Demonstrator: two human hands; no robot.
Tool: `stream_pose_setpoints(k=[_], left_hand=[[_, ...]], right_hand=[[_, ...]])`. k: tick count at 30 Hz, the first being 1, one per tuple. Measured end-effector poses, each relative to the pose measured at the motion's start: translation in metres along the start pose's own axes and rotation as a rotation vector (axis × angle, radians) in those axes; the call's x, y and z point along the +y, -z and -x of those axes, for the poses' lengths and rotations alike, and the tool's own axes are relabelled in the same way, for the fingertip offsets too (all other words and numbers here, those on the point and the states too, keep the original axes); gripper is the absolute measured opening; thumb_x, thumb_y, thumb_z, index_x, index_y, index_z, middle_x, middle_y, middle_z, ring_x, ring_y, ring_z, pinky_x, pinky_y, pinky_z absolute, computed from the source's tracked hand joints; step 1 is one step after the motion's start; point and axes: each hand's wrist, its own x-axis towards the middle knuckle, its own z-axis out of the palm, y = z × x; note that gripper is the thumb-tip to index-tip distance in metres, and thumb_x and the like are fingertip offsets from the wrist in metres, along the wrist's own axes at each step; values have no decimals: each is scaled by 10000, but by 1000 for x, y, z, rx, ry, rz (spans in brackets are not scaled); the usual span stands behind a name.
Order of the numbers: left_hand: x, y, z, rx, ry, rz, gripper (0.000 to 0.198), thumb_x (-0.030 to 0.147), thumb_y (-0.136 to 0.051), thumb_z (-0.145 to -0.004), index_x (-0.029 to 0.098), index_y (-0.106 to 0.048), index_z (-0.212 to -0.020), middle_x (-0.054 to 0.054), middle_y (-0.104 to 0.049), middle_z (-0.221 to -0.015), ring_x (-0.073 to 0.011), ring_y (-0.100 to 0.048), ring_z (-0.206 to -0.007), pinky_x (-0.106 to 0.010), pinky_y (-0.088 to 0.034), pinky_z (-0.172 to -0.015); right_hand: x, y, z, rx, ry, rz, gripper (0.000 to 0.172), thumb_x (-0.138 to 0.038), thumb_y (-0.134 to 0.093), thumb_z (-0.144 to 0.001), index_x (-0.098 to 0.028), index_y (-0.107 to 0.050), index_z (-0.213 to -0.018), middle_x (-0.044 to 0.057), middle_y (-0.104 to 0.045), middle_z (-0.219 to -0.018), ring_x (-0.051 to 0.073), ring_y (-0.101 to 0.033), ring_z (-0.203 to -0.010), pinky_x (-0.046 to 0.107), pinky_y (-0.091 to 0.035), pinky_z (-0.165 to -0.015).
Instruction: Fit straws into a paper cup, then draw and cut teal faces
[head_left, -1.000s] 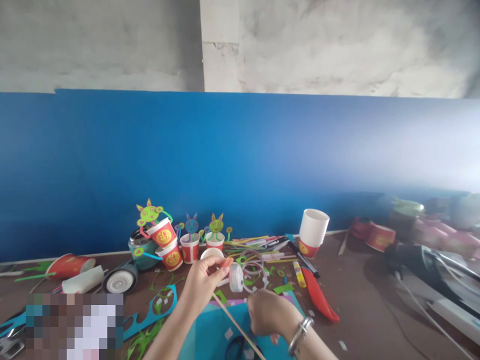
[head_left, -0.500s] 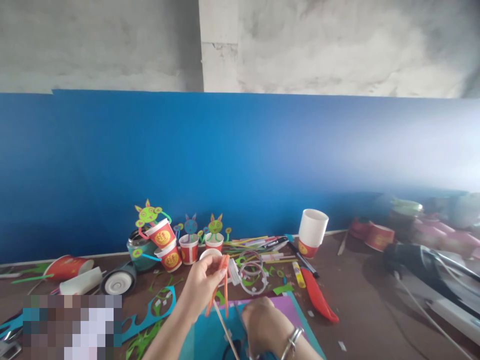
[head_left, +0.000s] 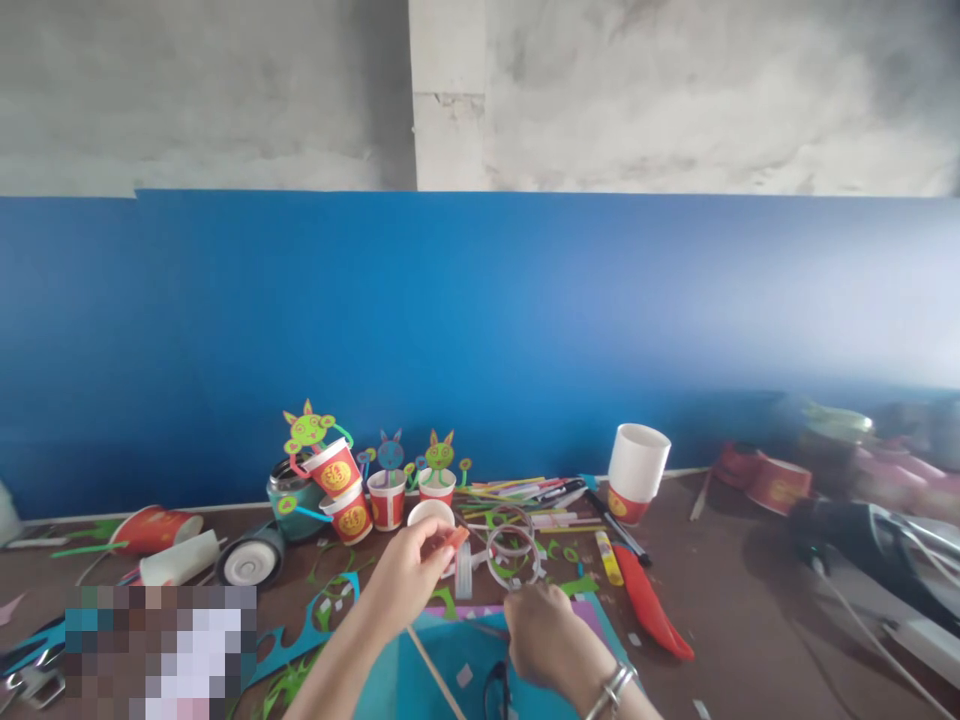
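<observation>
My left hand pinches a folded orange strip between thumb and fingers, above the near side of a white-and-red paper cup. My right hand, with a silver bangle at the wrist, is closed over a pair of scissors. A dark handle loop shows below it and a grey blade points left; its fingertips are largely hidden. Under both hands lies a teal sheet with a purple sheet at its far edge. A thin wooden stick rests across the teal sheet.
Paper cups with cut-out animal figures stand at the back left. Tape rolls, straws and pens, a glue stick and a red bag-like item lie ahead. Stacked cups stand right; cut paper litters the left.
The orange strip no longer hangs as two long ends; only a short end shows. My right hand and the scissors have shifted, the blade now lying flatter. The view has shifted slightly.
</observation>
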Motion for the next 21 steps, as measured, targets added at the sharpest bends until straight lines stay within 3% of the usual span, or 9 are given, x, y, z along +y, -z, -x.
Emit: stream_pose_setpoints(k=[2,4,6,12,17,21], left_hand=[[-2,2,1,6,-37,-115,204,248,-466,-816,167,-634,-897,-34,-666,-783,-173,-610,-683,-242,-451,-635],[-4,4,2,25,-68,-206,218,212,-449,-821,188,-647,-910,-39,-693,-836,-177,-636,-735,-232,-451,-662],[-5,7,3,35,-86,-260,236,169,-457,-806,207,-659,-921,-44,-712,-929,-185,-656,-854,-221,-452,-726],[-9,11,3,-10,-76,-264,234,156,-504,-775,230,-658,-935,-43,-723,-1010,-205,-662,-970,-225,-469,-775],[-10,12,2,7,-68,-283,154,173,-527,-768,222,-651,-845,-44,-734,-980,-212,-678,-932,-234,-477,-755],[-8,13,3,-11,-60,-255,165,185,-515,-780,212,-657,-860,-54,-740,-957,-215,-683,-912,-239,-480,-743]], right_hand=[[-4,7,5,-65,-45,54,304,-99,-716,-513,-83,-754,-814,253,-721,-852,419,-674,-859,508,-535,-724],[-10,15,10,-157,-105,126,473,-260,-783,-494,-80,-735,-929,228,-712,-968,382,-662,-933,453,-531,-785],[-15,20,11,-210,-142,191,590,-306,-799,-483,-63,-704,-1012,226,-683,-1060,361,-643,-987,418,-525,-814],[-5,4,-2,-206,-164,205,596,-31,-760,-451,-101,-684,-1037,183,-712,-1006,339,-661,-959,423,-526,-807],[5,-1,-9,-220,-189,189,585,11,-741,-469,-107,-686,-1039,209,-689,-1062,362,-638,-1005,438,-526,-794],[10,6,0,-158,-143,165,445,21,-636,-601,-109,-692,-1023,210,-689,-1053,344,-627,-1030,422,-499,-831]])
